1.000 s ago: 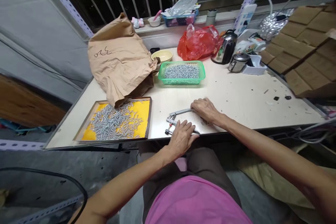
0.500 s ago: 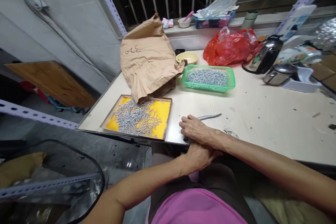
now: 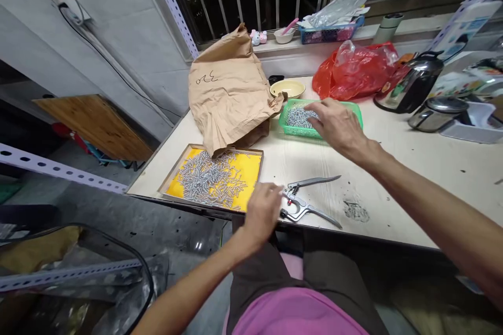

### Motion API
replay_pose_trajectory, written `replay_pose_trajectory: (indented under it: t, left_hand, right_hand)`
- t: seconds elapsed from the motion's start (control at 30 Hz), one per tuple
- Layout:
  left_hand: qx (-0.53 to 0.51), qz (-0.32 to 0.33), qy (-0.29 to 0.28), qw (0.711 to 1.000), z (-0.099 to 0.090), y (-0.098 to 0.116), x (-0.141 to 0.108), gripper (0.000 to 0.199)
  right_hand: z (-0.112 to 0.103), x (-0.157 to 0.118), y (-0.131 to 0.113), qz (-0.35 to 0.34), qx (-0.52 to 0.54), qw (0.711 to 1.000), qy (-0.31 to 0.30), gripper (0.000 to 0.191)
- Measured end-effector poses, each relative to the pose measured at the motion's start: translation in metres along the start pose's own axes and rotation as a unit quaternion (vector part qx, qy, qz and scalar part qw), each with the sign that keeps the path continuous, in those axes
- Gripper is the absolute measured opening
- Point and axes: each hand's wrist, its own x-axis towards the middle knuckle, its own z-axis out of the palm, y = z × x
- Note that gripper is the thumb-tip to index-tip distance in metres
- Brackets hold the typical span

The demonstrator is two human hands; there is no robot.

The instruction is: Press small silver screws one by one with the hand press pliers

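Observation:
My right hand (image 3: 340,128) is over the green basket (image 3: 356,111), which holds many small silver metal pieces (image 3: 297,117). Its thumb and fingers are apart, with nothing visible between them. My left hand (image 3: 263,212), smeared by motion, hovers at the table's front edge between the yellow-lined tray (image 3: 255,165) and a silver spring-loaded hand tool (image 3: 302,209). That tool, like pliers or shears, lies with its handles spread to the right. Loose silver rod-like pieces (image 3: 206,178) are heaped in the tray. Whether my left fingers hold anything is unclear.
A brown paper bag (image 3: 231,89) leans over the tray's back edge. Behind the basket are a yellow dish (image 3: 287,89) and a red plastic bag (image 3: 353,70). A metal kettle (image 3: 412,84) and a lidded metal pot (image 3: 436,114) stand at the right.
My hands were together at the table edge over the tool and have separated. The right moved up to the green basket, the left moved toward the tray. The tool lies uncovered.

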Motion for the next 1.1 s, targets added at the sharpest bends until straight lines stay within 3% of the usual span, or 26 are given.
replay_pose_trajectory:
  t: [0.1, 0.2, 0.33, 0.43, 0.63, 0.83, 0.9, 0.97, 1.03, 1.1]
  left_hand:
    - [0.095, -0.089, -0.014, 0.991, -0.015, -0.042, 0.010, 0.025]
    - [0.137, -0.094, -0.079, 0.983, -0.016, -0.069, 0.013, 0.026]
    - [0.166, -0.077, -0.126, 0.975, -0.012, -0.076, 0.014, 0.027]
    - [0.199, -0.067, -0.145, 0.967, -0.012, -0.075, 0.019, 0.026]
    - [0.204, -0.061, -0.163, 0.963, -0.014, -0.076, 0.027, 0.026]
    - [0.228, -0.025, -0.194, 0.954, -0.016, -0.076, 0.032, 0.026]
    - [0.218, -0.033, -0.178, 0.959, -0.021, -0.073, 0.035, 0.025]
    - [0.161, -0.080, -0.131, 0.975, -0.028, -0.064, 0.040, 0.021]
    - [0.036, -0.166, -0.105, 0.980, -0.033, -0.048, 0.045, 0.015]
    - [-0.137, -0.268, -0.123, 0.946, -0.030, -0.028, 0.049, 0.015]
  right_hand:
    - [0.006, -0.022, 0.009, 0.033, -0.013, 0.997, -0.066, 0.027]
    - [0.010, -0.072, -0.010, 0.031, 0.054, 0.983, -0.171, 0.028]
    - [0.010, -0.135, -0.042, 0.060, 0.085, 0.945, -0.309, 0.026]
    - [0.010, -0.158, -0.054, 0.082, 0.048, 0.922, -0.376, 0.021]
    - [0.008, -0.152, -0.048, 0.038, -0.039, 0.919, -0.391, 0.021]
    - [0.013, -0.124, -0.020, 0.014, -0.109, 0.918, -0.380, 0.025]
    - [0.017, -0.119, -0.011, 0.016, -0.116, 0.916, -0.385, 0.025]
    - [0.020, -0.118, -0.004, 0.017, -0.110, 0.917, -0.383, 0.025]
    - [0.023, -0.120, 0.000, 0.020, -0.100, 0.920, -0.379, 0.025]
    - [0.024, -0.123, 0.000, 0.027, -0.091, 0.920, -0.381, 0.025]
